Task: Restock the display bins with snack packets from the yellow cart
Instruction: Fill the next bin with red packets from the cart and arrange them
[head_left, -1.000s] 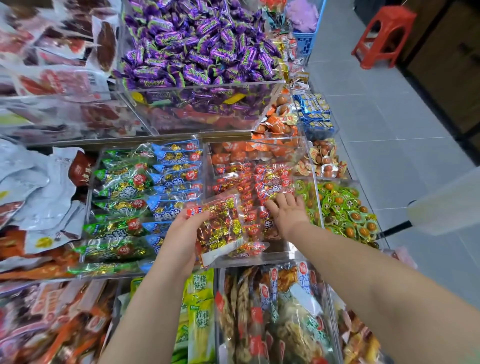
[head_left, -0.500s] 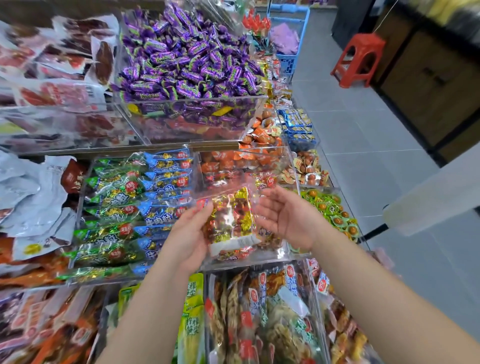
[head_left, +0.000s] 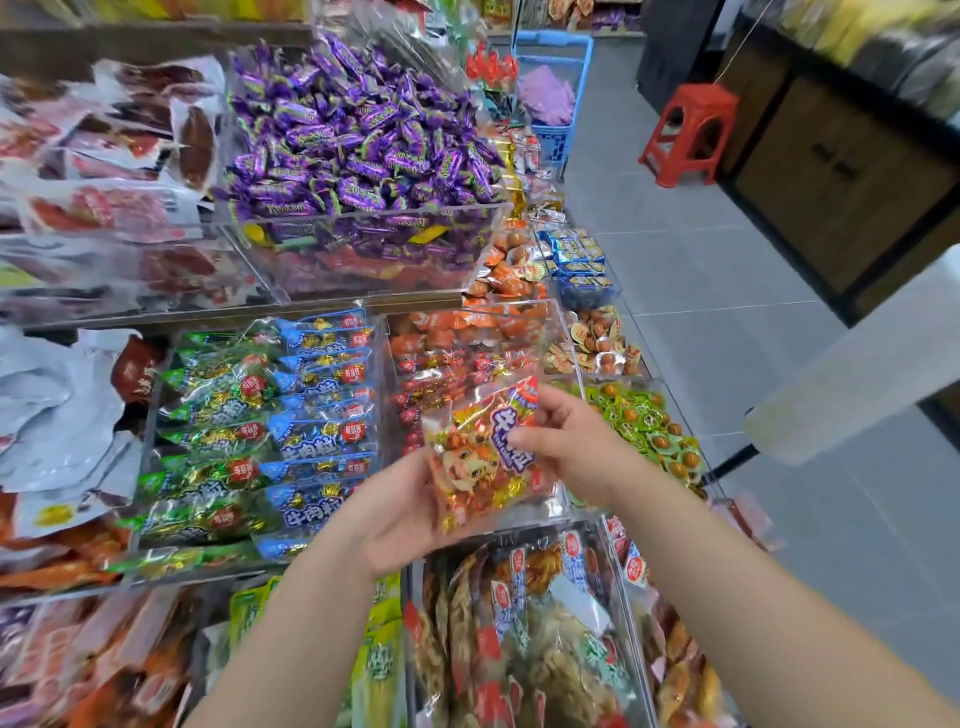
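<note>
A clear snack packet (head_left: 480, 457) full of small red and gold wrapped pieces, with a blue and red label, is held between both hands above the front edge of a clear display bin (head_left: 470, 358) of red and orange snacks. My left hand (head_left: 400, 514) cradles the packet from below, palm up. My right hand (head_left: 566, 447) grips its right side, thumb across the label. The yellow cart is out of view.
Clear bins surround it: green and blue packets (head_left: 270, 426) to the left, purple candies (head_left: 358, 140) above, green packets (head_left: 644, 426) to the right, bagged snacks (head_left: 519, 623) below. A blue cart (head_left: 556, 83) and red stool (head_left: 691, 135) stand in the grey-tiled aisle.
My right hand left the bin and came onto the packet. Both hands have turned the packet so its labelled face points up, and my view has tilted upward.
</note>
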